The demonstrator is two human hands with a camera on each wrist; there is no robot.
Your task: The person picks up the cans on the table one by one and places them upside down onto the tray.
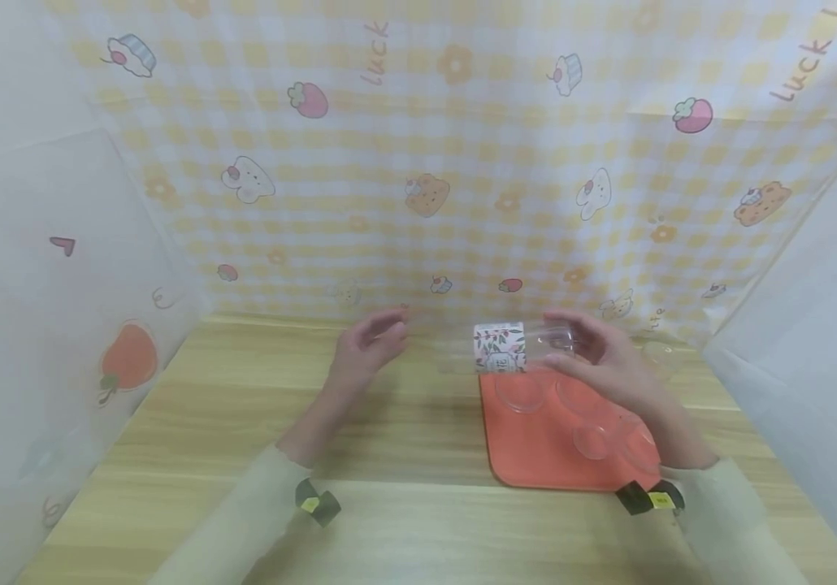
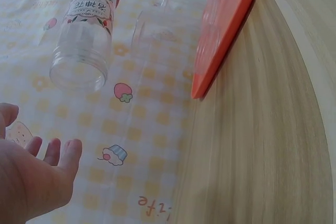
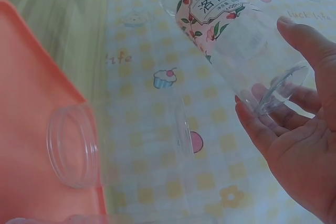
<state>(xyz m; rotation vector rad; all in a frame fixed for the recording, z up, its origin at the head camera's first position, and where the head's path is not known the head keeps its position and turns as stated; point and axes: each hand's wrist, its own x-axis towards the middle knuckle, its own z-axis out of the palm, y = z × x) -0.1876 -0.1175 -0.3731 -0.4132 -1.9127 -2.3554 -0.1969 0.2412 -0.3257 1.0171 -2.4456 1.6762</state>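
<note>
My right hand (image 1: 612, 361) grips a clear jar (image 1: 500, 348) by its base end, with thumb and fingers around it. The jar lies sideways in the air above the back edge of the red tray (image 1: 535, 467). A floral label with Chinese characters wraps its middle; in the left wrist view its round, lidless mouth (image 2: 79, 80) points toward my left hand. My left hand (image 1: 367, 349) is raised left of that mouth, fingers loosely bent and apart from the jar, holding nothing.
Several clear, unlabelled containers (image 3: 73, 145) stand on and around the red tray; their outlines are faint. Another clear one (image 1: 660, 353) is behind my right wrist. A yellow-checked cloth (image 1: 389, 244) hangs behind the wooden table (image 1: 243, 422), with pale sheets at both sides.
</note>
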